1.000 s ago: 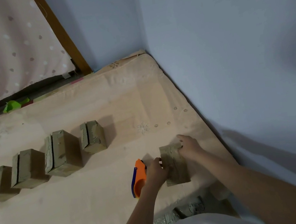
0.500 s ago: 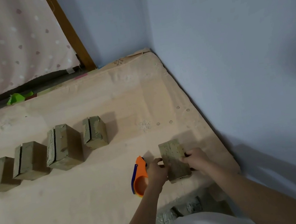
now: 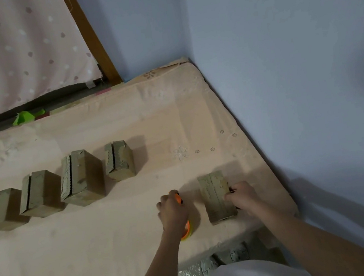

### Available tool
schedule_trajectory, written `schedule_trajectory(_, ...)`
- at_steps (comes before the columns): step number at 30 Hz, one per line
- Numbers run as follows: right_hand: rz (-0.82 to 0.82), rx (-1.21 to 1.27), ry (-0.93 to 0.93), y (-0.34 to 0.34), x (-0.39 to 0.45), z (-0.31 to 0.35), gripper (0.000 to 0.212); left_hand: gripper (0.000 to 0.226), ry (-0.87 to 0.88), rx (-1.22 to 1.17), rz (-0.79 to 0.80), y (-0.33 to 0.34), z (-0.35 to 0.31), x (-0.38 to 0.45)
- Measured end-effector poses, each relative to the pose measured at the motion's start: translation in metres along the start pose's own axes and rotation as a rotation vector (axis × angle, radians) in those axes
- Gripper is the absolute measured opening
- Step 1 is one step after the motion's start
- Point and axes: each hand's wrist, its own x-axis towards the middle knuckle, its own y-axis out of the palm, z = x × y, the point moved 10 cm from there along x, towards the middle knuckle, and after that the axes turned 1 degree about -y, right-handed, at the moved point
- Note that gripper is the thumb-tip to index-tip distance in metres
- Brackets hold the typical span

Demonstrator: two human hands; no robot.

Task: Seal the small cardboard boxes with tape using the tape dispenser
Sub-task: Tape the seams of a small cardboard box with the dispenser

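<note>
A small cardboard box [image 3: 215,194] lies flat on the mattress [image 3: 97,245] near its front right corner, its taped seam facing up. My right hand [image 3: 243,196] grips its right side, fingers curled onto the top. My left hand [image 3: 173,211] has moved off the box and lies over the orange tape dispenser [image 3: 186,230], fingers curled round it; only the dispenser's orange tips show. Farther left stands a row of several small cardboard boxes [image 3: 80,176], each with a seam on top.
Blue walls [image 3: 285,75] close in the right side and the back corner. A spotted curtain [image 3: 9,50] and wooden frame [image 3: 93,40] stand behind the mattress. A green scrap [image 3: 23,117] lies at the back edge. Below the front edge lies crumpled packing material [image 3: 227,257].
My left hand let go of the box and moved left onto the tape dispenser. My right hand slid from the box's far end to its right side. The box turned slightly.
</note>
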Motion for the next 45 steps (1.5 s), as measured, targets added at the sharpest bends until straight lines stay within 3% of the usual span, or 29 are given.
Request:
schedule_trajectory(4, 0.002, -0.025, -0.001, 0.002, -0.002, 0.002, 0.013, 0.056, -0.183, 0.161, 0.213, 0.02, 0.049, 0.003)
schedule_trajectory(7, -0.001, -0.025, 0.008, 0.001, -0.003, 0.003, 0.014, 0.056, -0.202, 0.159, 0.327, 0.04, 0.07, 0.001)
schedule_trajectory(13, 0.008, -0.08, 0.01, 0.002, -0.003, 0.005, 0.015, 0.031, -0.181, 0.167, 0.231, 0.036, 0.083, 0.009)
schedule_trajectory(20, -0.011, -0.099, 0.015, 0.0, -0.002, 0.01, 0.014, 0.007, -0.121, 0.153, 0.267, 0.029, 0.069, 0.015)
schedule_trajectory(24, -0.027, -0.08, -0.009, -0.001, 0.001, 0.017, 0.017, 0.024, -0.127, -0.077, 0.246, 0.023, 0.062, 0.016)
schedule_trajectory(30, -0.041, -0.002, -0.005, 0.008, 0.004, 0.027, 0.015, 0.022, -0.05, -0.277, 0.135, -0.006, 0.035, 0.019)
schedule_trajectory(34, -0.08, 0.053, -0.031, 0.006, 0.005, 0.041, 0.021, 0.025, 0.045, -0.206, 0.044, -0.024, 0.02, 0.017)
schedule_trajectory(38, -0.067, -0.072, -0.022, 0.004, 0.007, 0.049, 0.015, 0.028, 0.052, -0.172, 0.006, -0.029, 0.013, 0.017)
schedule_trajectory(42, -0.296, -0.136, -0.199, -0.016, -0.015, 0.09, 0.017, 0.033, 0.117, -0.072, 0.017, -0.027, 0.002, 0.01)
schedule_trajectory(45, -0.095, 0.087, -0.134, 0.003, -0.024, 0.102, 0.033, 0.036, 0.194, 0.042, 0.004, -0.027, -0.008, 0.007)
